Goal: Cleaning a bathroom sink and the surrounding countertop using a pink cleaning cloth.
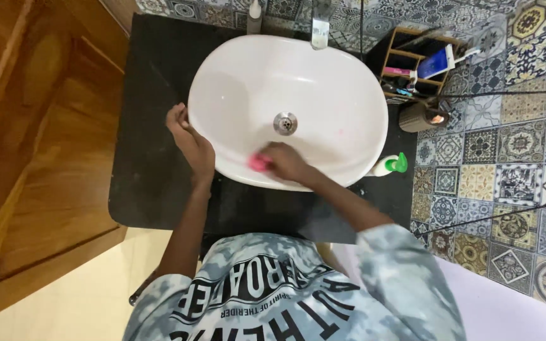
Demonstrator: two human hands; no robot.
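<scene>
Scrubbing under way, judged partial — right hand closed around a pink sponge, pressed to the near inner wall of the white basin at six o'clock from the drain. Left hand clamped on the rim at nine o'clock. Faint pink smears at three o'clock; far wall apparently untouched — tap at twelve.
</scene>
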